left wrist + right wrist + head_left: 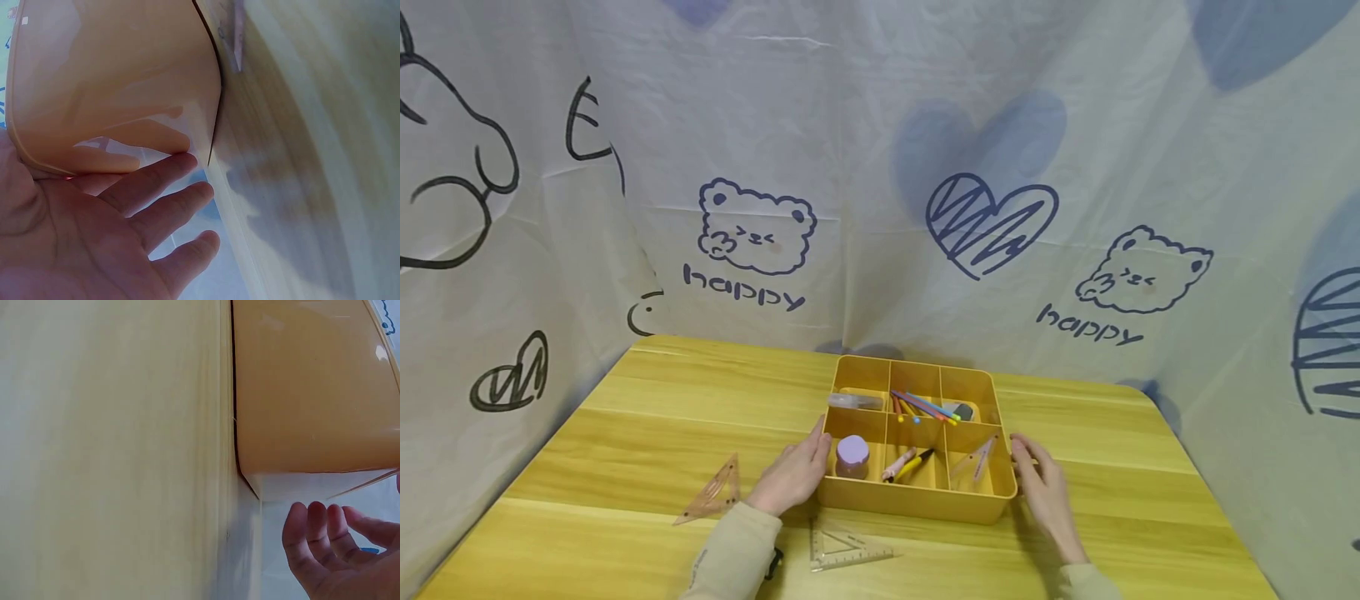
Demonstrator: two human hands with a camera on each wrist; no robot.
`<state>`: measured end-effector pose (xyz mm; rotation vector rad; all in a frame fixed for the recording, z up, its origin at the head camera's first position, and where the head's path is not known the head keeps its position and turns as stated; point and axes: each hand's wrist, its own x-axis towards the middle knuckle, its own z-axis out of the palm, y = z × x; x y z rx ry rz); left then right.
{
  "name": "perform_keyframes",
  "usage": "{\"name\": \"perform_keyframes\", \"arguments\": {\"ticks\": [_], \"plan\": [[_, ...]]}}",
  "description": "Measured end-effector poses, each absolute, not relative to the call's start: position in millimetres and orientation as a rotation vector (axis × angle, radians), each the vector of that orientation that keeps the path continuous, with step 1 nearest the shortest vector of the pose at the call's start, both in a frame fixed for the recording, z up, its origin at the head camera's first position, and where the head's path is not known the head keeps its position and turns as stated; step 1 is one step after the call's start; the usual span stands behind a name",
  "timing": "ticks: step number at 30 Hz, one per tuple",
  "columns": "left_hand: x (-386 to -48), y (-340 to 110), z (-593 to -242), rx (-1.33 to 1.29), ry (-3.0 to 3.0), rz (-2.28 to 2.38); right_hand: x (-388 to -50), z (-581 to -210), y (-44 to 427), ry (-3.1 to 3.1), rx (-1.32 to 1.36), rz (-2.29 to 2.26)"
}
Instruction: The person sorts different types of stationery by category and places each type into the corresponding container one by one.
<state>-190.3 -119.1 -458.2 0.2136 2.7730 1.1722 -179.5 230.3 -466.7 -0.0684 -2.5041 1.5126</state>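
Observation:
A yellow organizer box with six compartments stands on the table. My left hand rests against its left side, with the fingers extended along the wall in the left wrist view. At the right side is my right hand; its fingers are loosely bent, close to the wall, and contact is unclear. Inside, the front row holds a purple-lidded jar, a pink-and-white pen beside a yellow marker, and a clear set square. Several colored pencils lean across the back row.
On the wooden table, a pinkish set square lies left of my left hand. Another clear set square lies before the box. A printed curtain hangs behind the table. A small clear item sits in the back-left compartment.

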Motion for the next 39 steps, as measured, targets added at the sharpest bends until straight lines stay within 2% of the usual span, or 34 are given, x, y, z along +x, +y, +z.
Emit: {"name": "perform_keyframes", "arguments": {"ticks": [19,32,35,39], "plan": [[-190,-121,-457,0.222,2.855,1.149,-185,-469,224,-2.576,0.029,1.381],[-180,-148,-419,0.274,2.869,1.136,-186,-470,224,-2.594,0.059,1.320],[-175,-150,-410,0.356,2.916,1.080,-185,-470,224,-2.585,0.061,1.314],[-166,-149,-400,0.650,2.971,1.004,-185,-470,225,-2.582,0.055,1.322]]}}
